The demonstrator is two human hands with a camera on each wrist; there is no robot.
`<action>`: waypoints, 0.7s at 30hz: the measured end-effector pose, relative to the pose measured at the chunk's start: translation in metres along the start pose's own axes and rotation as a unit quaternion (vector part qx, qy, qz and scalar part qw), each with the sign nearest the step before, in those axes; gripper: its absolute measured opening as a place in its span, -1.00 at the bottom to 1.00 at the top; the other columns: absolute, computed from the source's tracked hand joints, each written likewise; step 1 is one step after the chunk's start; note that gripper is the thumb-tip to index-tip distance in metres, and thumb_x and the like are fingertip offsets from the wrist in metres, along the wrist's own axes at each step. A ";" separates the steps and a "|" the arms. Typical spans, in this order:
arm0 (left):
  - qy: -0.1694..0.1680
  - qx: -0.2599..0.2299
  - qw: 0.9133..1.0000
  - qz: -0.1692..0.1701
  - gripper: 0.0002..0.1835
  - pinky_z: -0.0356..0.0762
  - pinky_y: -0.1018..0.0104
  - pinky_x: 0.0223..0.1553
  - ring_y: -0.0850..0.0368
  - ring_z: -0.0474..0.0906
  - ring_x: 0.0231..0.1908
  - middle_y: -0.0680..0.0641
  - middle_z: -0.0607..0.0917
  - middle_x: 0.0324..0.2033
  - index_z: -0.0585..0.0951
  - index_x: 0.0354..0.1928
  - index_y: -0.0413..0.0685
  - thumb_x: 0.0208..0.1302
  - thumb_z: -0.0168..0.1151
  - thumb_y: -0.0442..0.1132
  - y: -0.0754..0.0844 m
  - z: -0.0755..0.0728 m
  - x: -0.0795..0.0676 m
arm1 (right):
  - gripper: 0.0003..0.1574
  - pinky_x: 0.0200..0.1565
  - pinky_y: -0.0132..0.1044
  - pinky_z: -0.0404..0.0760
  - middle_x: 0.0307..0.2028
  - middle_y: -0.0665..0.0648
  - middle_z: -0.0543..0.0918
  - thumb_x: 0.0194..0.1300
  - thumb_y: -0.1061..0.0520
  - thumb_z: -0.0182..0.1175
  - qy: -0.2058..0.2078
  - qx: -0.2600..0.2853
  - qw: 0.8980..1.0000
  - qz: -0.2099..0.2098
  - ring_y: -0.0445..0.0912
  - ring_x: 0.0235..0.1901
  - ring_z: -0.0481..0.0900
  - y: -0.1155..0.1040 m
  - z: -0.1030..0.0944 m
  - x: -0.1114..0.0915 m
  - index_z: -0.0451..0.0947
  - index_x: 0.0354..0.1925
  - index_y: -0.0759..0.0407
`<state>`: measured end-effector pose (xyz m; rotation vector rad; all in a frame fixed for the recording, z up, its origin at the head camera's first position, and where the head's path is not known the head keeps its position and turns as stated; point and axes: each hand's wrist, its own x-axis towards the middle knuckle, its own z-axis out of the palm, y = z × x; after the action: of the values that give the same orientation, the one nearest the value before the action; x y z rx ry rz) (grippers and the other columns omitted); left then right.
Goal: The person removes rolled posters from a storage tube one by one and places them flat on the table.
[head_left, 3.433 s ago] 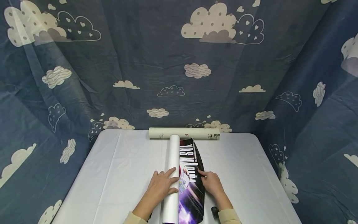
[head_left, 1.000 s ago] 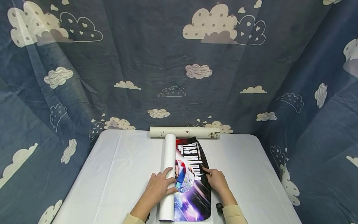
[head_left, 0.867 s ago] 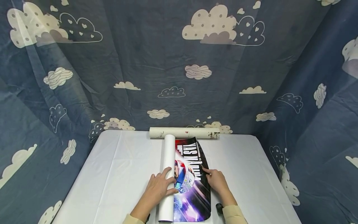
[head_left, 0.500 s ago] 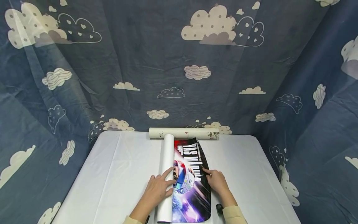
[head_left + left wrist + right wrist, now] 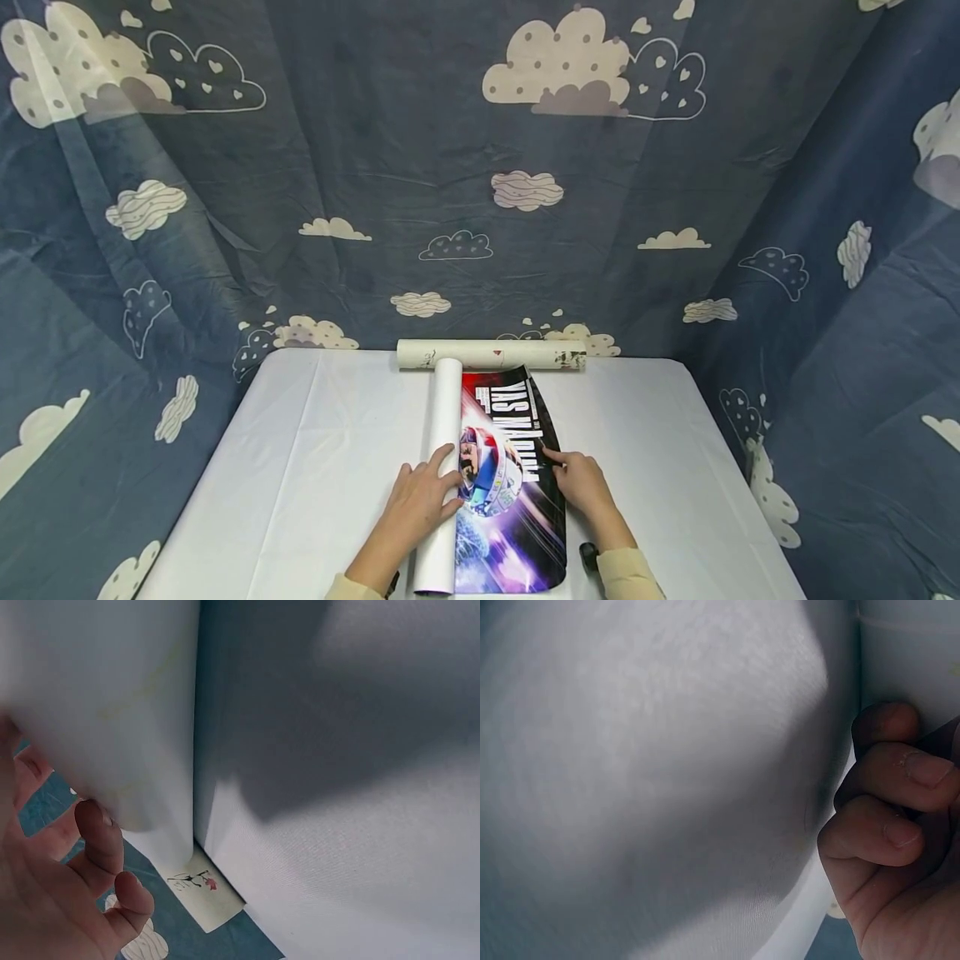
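A glossy poster (image 5: 510, 533), printed in black, purple and red with large white lettering, lies partly unrolled on the white table. Its left part is still a white roll (image 5: 447, 400), running front to back. My left hand (image 5: 420, 500) lies across this roll, fingers spread and slightly bent over it; the left wrist view shows the fingertips against the white paper. At the poster's right edge, my right hand (image 5: 583, 487) pinches the paper, its other fingers curled under in the right wrist view (image 5: 892, 795). The thumb is hidden in the head view.
A second, cream roll (image 5: 487, 354) with small floral marks lies crosswise at the table's back edge, just behind the poster. White cloth covers the table (image 5: 645, 433). A dark blue curtain (image 5: 405, 150) with clouds hangs behind and at both sides.
The white roll and my left hand have moved left, so more of the printed side shows. My right hand shifted slightly right earlier with the poster's edge, then stayed nearly still.
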<state>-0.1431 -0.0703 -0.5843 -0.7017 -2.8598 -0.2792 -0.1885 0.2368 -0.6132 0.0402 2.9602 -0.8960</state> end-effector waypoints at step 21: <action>0.002 0.012 1.000 -0.004 -0.88 0.13 0.28 -0.33 0.14 0.53 -0.47 0.02 0.61 0.43 0.85 -0.21 0.29 0.22 0.45 -0.05 -0.002 -0.003 -0.001 | -0.49 -0.26 -0.05 0.47 -0.26 0.39 0.80 0.36 0.27 0.24 0.004 -0.022 1.000 -0.006 0.05 -0.40 0.45 0.005 -0.001 0.002 0.74 0.23 0.02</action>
<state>-0.1430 -0.0728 -0.5820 -0.6853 -2.8570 -0.2468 -0.1902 0.2410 -0.6153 0.0255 2.9898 -0.8346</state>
